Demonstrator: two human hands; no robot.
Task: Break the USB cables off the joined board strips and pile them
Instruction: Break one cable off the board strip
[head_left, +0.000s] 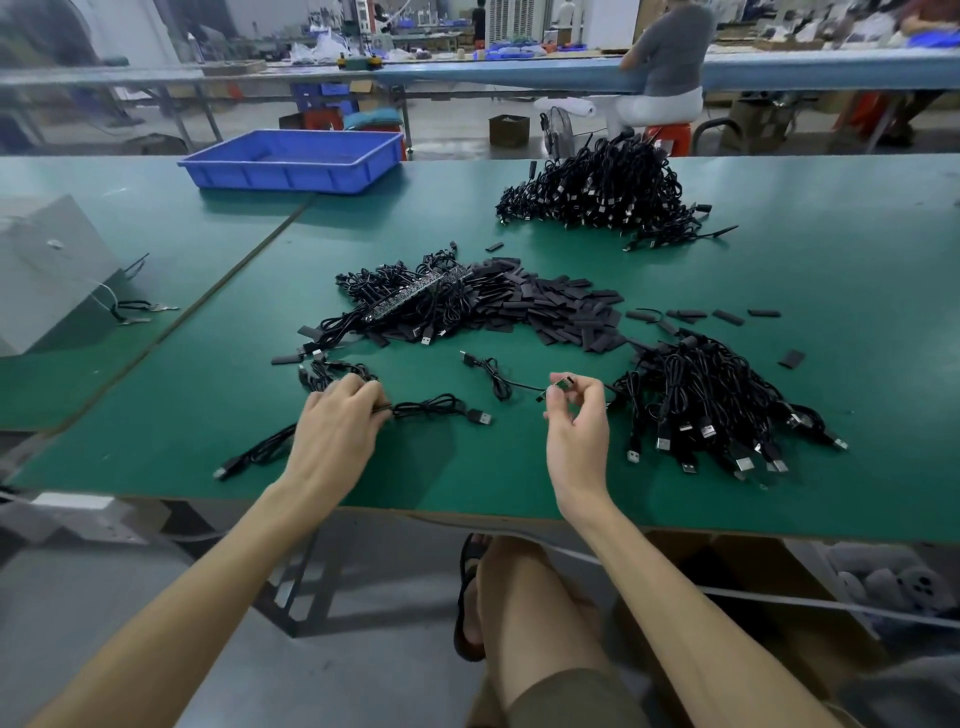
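My left hand (338, 422) lies on the green table (519, 483), its fingers curled on the end of a black USB cable (447, 408) that trails right to a plug. My right hand (576, 415) is raised and pinches the small board end of another black cable (493, 375) between thumb and fingers. A joined board strip (410, 297) lies on a heap of cables at the table's middle. To the right of my right hand sits a pile of separated cables (717, 410).
Black rectangular sleeves (561, 306) are heaped right of the middle. A second big cable pile (602, 192) sits at the back, a blue tray (291, 158) back left, a grey box (47, 270) at the left. Loose cables (254, 451) lie near the front edge.
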